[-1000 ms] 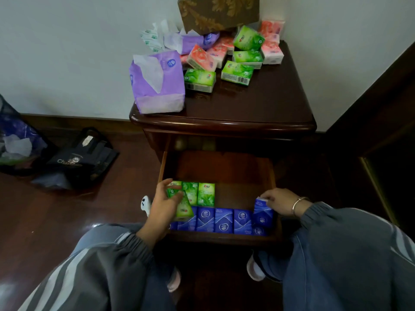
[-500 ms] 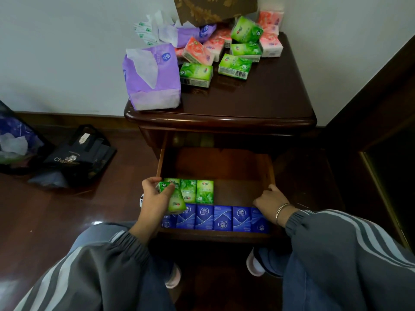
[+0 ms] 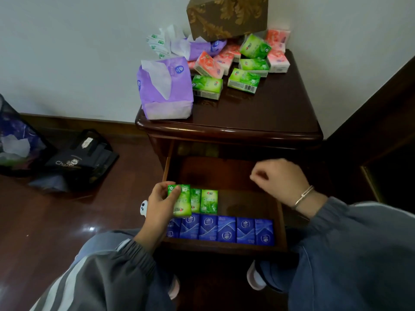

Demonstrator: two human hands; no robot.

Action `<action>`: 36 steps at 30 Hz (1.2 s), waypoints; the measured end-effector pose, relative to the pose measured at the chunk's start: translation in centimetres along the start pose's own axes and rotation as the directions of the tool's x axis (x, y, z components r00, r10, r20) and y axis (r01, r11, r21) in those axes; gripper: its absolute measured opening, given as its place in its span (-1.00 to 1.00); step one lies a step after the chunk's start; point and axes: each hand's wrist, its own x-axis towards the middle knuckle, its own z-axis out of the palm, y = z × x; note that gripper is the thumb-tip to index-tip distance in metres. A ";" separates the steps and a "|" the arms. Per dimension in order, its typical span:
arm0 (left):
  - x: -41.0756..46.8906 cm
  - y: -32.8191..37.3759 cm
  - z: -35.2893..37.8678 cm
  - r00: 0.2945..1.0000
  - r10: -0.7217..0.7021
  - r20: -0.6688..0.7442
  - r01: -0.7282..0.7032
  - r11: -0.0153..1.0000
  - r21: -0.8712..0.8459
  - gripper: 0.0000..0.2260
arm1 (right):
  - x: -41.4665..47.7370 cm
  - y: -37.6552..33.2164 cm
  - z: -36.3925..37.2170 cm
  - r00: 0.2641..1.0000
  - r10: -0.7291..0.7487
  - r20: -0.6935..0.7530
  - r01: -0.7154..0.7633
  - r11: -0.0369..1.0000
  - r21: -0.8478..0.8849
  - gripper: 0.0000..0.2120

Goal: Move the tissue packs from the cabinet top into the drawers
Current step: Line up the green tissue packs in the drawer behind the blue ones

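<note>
Through the head camera: grips a green tissue pack [image 3: 180, 199] in the left hand [image 3: 160, 205], thumb across the upper face, fingers curled behind, holding it upright at the left end of the open drawer [image 3: 281, 221]. Sets it just beside two more green packs [image 3: 208, 202] standing behind a row of blue packs [image 3: 221, 228] that lines the front wall. Cannot tell whether the held pack's base is on the drawer floor yet, since the hand and the blue row hide it. Carries nothing in the right hand [image 3: 280, 178], raised above the drawer's right side with fingers loosely curled.

To seat this pack well:
- Keep it upright, printed face forward like its neighbours.
- Press it flush against the next green pack, and let go only once it stands by itself.
- Draw the thumb straight up on release, so as not to tip the green row or nudge the blue one.

Probably best to fill the bare floor to the right of the green row next. Reach the free right hand to the cabinet top [image 3: 269, 113], where loose green packs [image 3: 207, 86] and pink packs [image 3: 207, 63] lie beside a purple soft pack [image 3: 166, 90]. Take the nearest green one first.
</note>
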 end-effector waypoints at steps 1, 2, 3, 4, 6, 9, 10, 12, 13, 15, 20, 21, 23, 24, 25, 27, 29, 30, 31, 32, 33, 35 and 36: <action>0.0 0.1 0.0 1.000 0.001 0.002 -0.001 1.000 0.004 -0.87 | 1.3 -0.5 -2.0 0.982 -0.019 -0.188 0.037 0.995 0.091 -0.87; 0.0 0.2 0.0 1.000 0.000 0.004 0.000 1.000 0.005 -0.88 | 3.0 -0.9 -3.8 0.936 -0.028 -0.350 0.085 0.985 0.149 -0.87; 0.0 0.3 0.1 1.000 0.002 0.005 -0.002 1.000 0.006 -0.88 | 5.2 -1.1 -5.4 0.888 -0.024 -0.458 0.116 0.978 0.173 -0.87; 0.0 0.4 0.0 1.000 0.007 0.003 -0.007 1.000 0.014 -0.89 | 7.7 -1.2 -6.5 0.861 -0.005 -0.508 0.113 0.977 0.182 -0.86; 0.0 0.5 -0.1 1.000 0.027 -0.005 -0.026 0.999 0.041 -0.91 | 13.0 -0.8 -7.7 0.887 0.047 -0.460 0.051 0.979 0.197 -0.71; 0.1 0.8 -0.5 0.998 0.068 -0.009 -0.067 0.994 0.083 -0.93 | 18.5 -0.1 -7.5 0.974 0.106 -0.202 -0.065 0.977 0.203 -0.43; 0.1 0.9 -0.7 0.996 0.085 -0.012 -0.083 0.992 0.095 -0.93 | 19.4 0.1 -7.1 0.984 0.115 -0.137 -0.091 0.981 0.173 -0.39; 0.2 1.1 -1.1 0.994 0.106 -0.015 -0.104 0.990 0.094 -0.92 | 20.2 0.3 -6.4 0.985 0.122 -0.118 -0.116 0.992 0.058 -0.40; 0.3 1.2 -1.3 0.994 0.109 -0.016 -0.107 0.990 0.088 -0.91 | 20.2 0.4 -6.3 0.980 0.128 -0.155 -0.128 0.992 0.011 -0.42; 0.4 1.4 -1.5 0.994 0.105 -0.014 -0.103 0.993 0.064 -0.91 | 19.9 0.4 -6.3 0.966 0.171 -0.194 -0.173 0.985 0.006 -0.40; 0.4 1.7 -1.5 0.995 0.095 -0.014 -0.093 0.993 0.074 -0.88 | 18.2 -1.4 -8.1 0.945 0.178 -0.275 -0.093 0.951 0.294 -0.36; 0.3 1.9 -1.4 0.996 0.094 -0.010 -0.093 0.993 0.075 -0.87 | 18.0 -2.5 -8.3 0.955 0.100 -0.279 -0.009 0.950 0.311 -0.37; 0.2 2.1 -1.3 0.996 0.087 -0.005 -0.086 0.992 0.094 -0.88 | 17.9 -4.8 -8.1 0.976 -0.051 -0.214 0.106 0.962 0.251 -0.40; 0.1 2.1 -1.3 0.997 0.079 -0.003 -0.079 0.992 0.102 -0.89 | 18.0 -5.6 -7.8 0.981 -0.093 -0.169 0.129 0.967 0.219 -0.41; 0.0 2.1 -1.4 0.997 0.072 -0.004 -0.071 0.992 0.101 -0.89 | 18.1 -6.3 -7.5 0.986 -0.108 -0.129 0.133 0.968 0.211 -0.42; -0.2 2.2 -1.5 0.998 0.056 -0.010 -0.055 0.995 0.084 -0.88 | 18.2 -6.7 -6.9 0.991 -0.101 -0.085 0.118 0.963 0.241 -0.41; -0.3 2.2 -1.6 0.999 0.034 -0.020 -0.033 0.997 0.066 -0.88 | 18.0 -6.5 -6.6 0.991 -0.097 -0.090 0.113 0.973 0.200 -0.38; -0.3 2.2 -1.6 0.999 0.023 -0.023 -0.021 0.998 0.062 -0.88 | 17.9 -6.3 -6.4 0.991 -0.100 -0.095 0.114 0.981 0.158 -0.37; -0.3 2.1 -1.6 1.000 0.013 -0.024 -0.012 0.998 0.063 -0.89 | 17.6 -6.1 -6.3 0.990 -0.097 -0.100 0.109 0.987 0.119 -0.36; -0.3 2.1 -1.6 1.000 0.005 -0.022 -0.004 0.998 0.064 -0.90 | 17.4 -6.0 -6.3 0.990 -0.087 -0.111 0.097 0.991 0.091 -0.36; -0.3 2.0 -1.6 1.000 -0.002 -0.016 0.003 0.998 0.063 -0.91 | 17.3 -5.9 -6.3 0.989 -0.072 -0.127 0.081 0.994 0.070 -0.36; -0.3 1.9 -1.5 1.000 -0.018 -0.005 0.018 0.998 0.060 -0.93 | 16.9 -5.8 -6.2 0.986 -0.044 -0.162 0.050 0.998 0.035 -0.37; -0.3 1.9 -1.4 1.000 -0.024 -0.003 0.024 0.998 0.058 -0.93 | 16.6 -5.7 -6.2 0.985 -0.037 -0.168 0.043 0.998 0.035 -0.37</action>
